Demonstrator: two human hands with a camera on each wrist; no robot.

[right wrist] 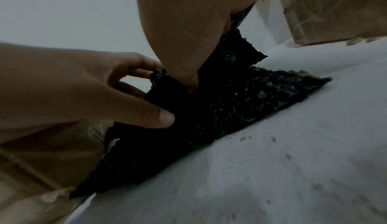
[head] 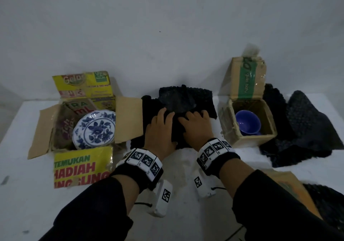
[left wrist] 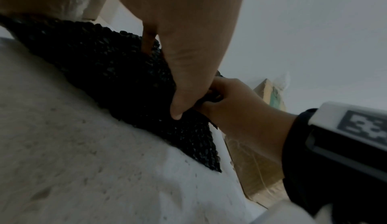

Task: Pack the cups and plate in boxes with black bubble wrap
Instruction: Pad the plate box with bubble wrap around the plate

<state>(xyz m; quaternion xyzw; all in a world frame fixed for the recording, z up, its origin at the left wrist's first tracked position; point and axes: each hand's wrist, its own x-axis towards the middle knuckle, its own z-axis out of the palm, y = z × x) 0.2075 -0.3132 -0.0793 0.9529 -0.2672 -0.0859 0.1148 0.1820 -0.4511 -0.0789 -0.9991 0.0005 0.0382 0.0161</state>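
A sheet of black bubble wrap [head: 183, 97] lies bunched on the white table between two boxes. My left hand [head: 160, 127] and right hand [head: 197, 127] are side by side on its near part, and both pinch a raised fold of it. In the left wrist view my left thumb presses the wrap [left wrist: 104, 65]. In the right wrist view fingers and thumb of both hands hold the fold [right wrist: 230, 103]. A blue-and-white floral plate [head: 94, 129] leans inside the open yellow box [head: 81, 164]. A purple cup [head: 247, 122] lies in the small brown box [head: 250, 140]. Whatever is under the wrap is hidden.
More black bubble wrap [head: 301, 129] is heaped to the right of the small box. Another piece [head: 325, 203] and a flat sheet of cardboard [head: 290, 185] lie at the near right. A plain wall stands close behind the table [head: 186, 175].
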